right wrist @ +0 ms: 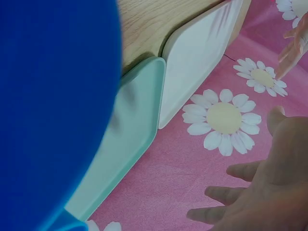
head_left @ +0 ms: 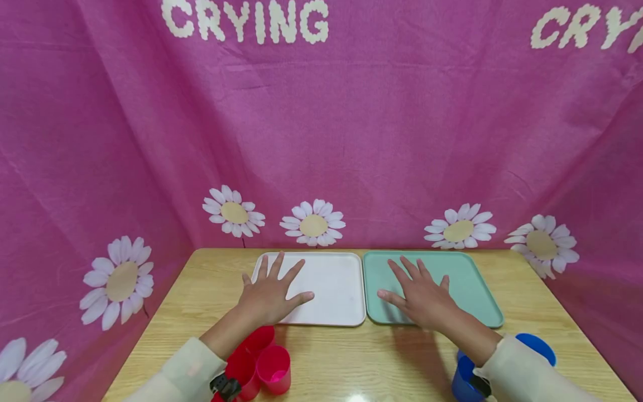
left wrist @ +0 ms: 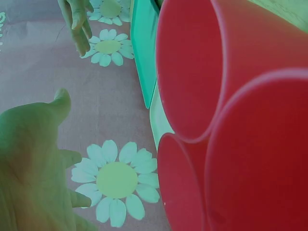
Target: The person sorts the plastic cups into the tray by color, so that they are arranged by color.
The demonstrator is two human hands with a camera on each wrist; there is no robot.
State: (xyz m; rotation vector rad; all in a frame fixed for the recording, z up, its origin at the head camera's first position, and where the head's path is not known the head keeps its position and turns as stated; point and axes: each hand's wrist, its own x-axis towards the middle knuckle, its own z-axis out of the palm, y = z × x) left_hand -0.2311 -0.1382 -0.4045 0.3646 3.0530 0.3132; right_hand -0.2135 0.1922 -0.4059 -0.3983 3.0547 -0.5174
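My left hand (head_left: 271, 293) lies flat with fingers spread on the white tray (head_left: 336, 290). My right hand (head_left: 419, 296) lies flat, fingers spread, on the pale green tray (head_left: 472, 290) beside it. Neither hand holds anything. Several red cups (head_left: 258, 363) stand near the front edge under my left forearm and fill the left wrist view (left wrist: 231, 115). Blue cups (head_left: 467, 377) stand under my right forearm; one blue cup (right wrist: 53, 110) blocks most of the right wrist view. That view also catches the right hand (right wrist: 260, 192), the green tray (right wrist: 125, 149) and the white tray (right wrist: 197, 62).
The two trays sit side by side at the back of a wooden table (head_left: 351, 363). A pink cloth with white daisies (head_left: 313, 223) hangs close behind and on both sides. Bare wood lies between the cup groups at the front.
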